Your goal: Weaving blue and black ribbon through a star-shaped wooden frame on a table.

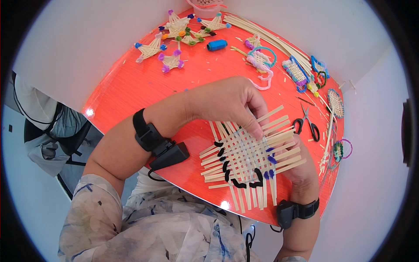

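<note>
No packages, labels, signs or screens

Nothing on the round red worktop (131,87) shows printed packaging, a tag, a sign or a display. The small blue cylinder (217,44) near the worktop's far edge may carry a wrapper, but it is too small here to tell.

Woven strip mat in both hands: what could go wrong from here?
1. The woven mat has loose strip ends all round; the left hand pressing on top could slide strips out of the weave.
2. The right hand supports it near the table edge; it could tip off.
3. Scissors lie close.
</note>
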{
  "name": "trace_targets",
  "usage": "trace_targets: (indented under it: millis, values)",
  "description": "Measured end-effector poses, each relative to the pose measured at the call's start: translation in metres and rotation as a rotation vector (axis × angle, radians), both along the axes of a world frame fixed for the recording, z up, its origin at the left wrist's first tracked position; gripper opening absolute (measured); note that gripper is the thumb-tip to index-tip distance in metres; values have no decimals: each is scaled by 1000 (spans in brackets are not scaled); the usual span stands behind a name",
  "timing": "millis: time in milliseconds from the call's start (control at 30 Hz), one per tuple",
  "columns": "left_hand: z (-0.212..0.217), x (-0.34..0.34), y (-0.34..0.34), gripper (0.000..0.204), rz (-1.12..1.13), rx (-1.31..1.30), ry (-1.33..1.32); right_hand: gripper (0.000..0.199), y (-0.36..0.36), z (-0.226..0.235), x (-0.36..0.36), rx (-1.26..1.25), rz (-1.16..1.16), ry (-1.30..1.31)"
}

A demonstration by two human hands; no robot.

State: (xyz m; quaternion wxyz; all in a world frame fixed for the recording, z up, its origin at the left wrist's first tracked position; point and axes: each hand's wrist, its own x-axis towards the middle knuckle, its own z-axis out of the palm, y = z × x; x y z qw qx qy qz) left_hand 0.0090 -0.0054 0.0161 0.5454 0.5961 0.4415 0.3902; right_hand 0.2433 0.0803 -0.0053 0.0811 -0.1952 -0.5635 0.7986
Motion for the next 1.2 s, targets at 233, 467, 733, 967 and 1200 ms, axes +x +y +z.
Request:
trace_targets:
  millis: [233,467,733,967,1200]
  values:
    - [1,-1,0,11,27,-12,66,14,1,-1,-2,-43,-46,65]
    - [-5,-1,2,11,67,-38,51,15,3,-8,-3,38,-50,95]
    - [-2,-4,3,13,168,-29,219,10,26,-7,9,594,-79,-78]
    - [-7,-9,5,13,210,-59,266,12,24,12,4,1957,-424,-345]
    - [-7,-4,3,15,150,-87,233,13,27,8,15,1307,-700,-545]
